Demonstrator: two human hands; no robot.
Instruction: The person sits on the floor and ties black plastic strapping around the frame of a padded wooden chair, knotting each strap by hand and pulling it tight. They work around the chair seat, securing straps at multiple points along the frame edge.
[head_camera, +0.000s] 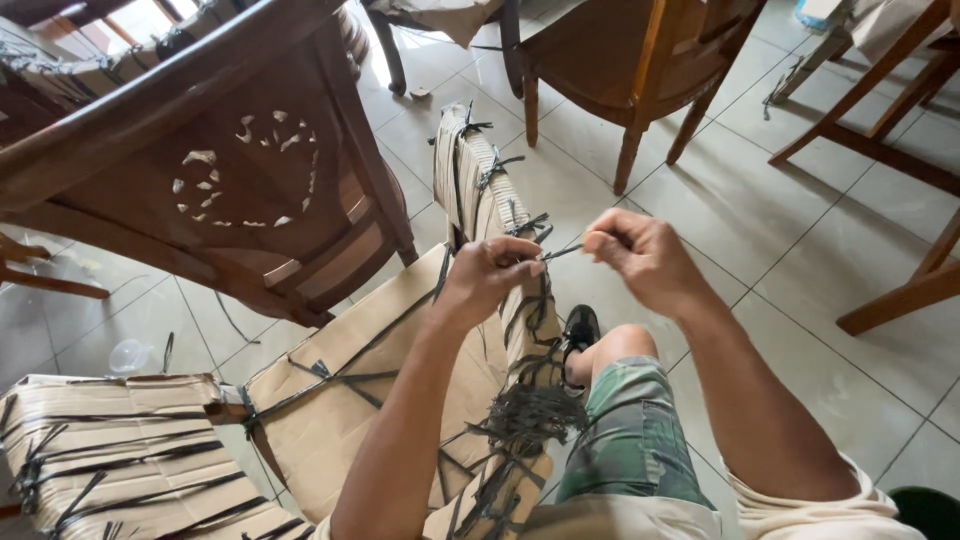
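A person seated low over a tiled floor (760, 230) works a thin black strap (560, 251) between both hands at the centre of the frame. The left hand (487, 280) is closed into a loose fist, fingers curled tight on the strap where it rises from a cardboard-wrapped piece of furniture (350, 400). The right hand (640, 260) is likewise closed, thumb and fingers pinched on the strap's free end, which runs taut and nearly level between the two hands.

The strap leads down to the wrapped piece, which fills the lower left and centre of the frame; its brown cardboard is crossed by more black bands, knotted at several points. One upright wrapped part (478, 175) stands just above the left hand, bound with the same bands. A thick bundle of loose black strap lengths (530, 415) lies against the cardboard at lower centre, just beside the person's bent knee (clad in green patterned shorts (630, 440)). A black shoe (580, 328) shows below the hands, resting on the floor next to the cardboard.

At upper left, a dark wooden chair with a carved back panel (230, 170) leans over the wrapped piece. More wooden chairs stand at the top centre (630, 60) and along the right edge (900, 150), well apart from the hands. A clear plastic item (130, 355) lies on the tiles at far left; what it is cannot be told.
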